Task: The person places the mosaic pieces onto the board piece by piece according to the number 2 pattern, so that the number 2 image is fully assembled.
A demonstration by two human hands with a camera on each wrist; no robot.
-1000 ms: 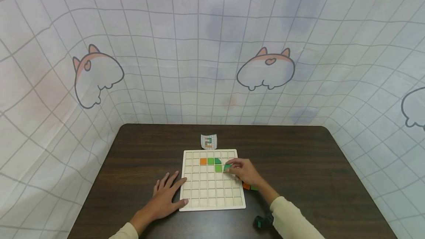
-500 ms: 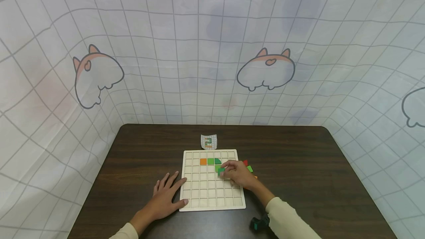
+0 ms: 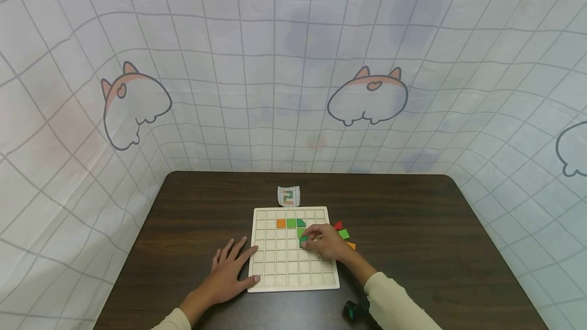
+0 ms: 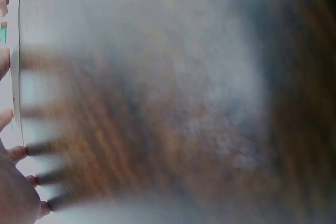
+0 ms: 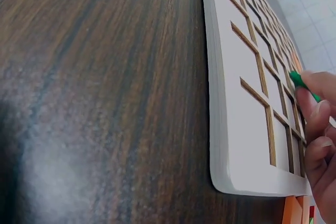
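My right hand [image 3: 326,242] pinches a dark green tile [image 3: 303,240] between thumb and fingers, at a cell just below a light green square tile [image 3: 300,231] on the white grid board [image 3: 275,269]. In the right wrist view this green tile [image 5: 297,78] looks tilted over the grid; whether it touches the board I cannot tell. Higher up, an orange square tile [image 3: 281,223], a light green square tile [image 3: 291,223] and a dark green rounded tile [image 3: 300,223] lie in one row. With fingers spread, my left hand [image 3: 227,274] rests at the board's left edge.
Loose tiles lie right of the board: a red one [image 3: 338,225], a green one [image 3: 344,234] and an orange one [image 3: 351,245]. Behind the board is a patterned paper card [image 3: 289,196]. A black device [image 3: 355,309] sits by the right sleeve. Gridded cloth surrounds the dark table [image 3: 206,197].
My right hand has carried the dark green tile left and toward me, from beside the lower light green tile to below it. Loose tiles at the right came into view. The left hand stayed put.
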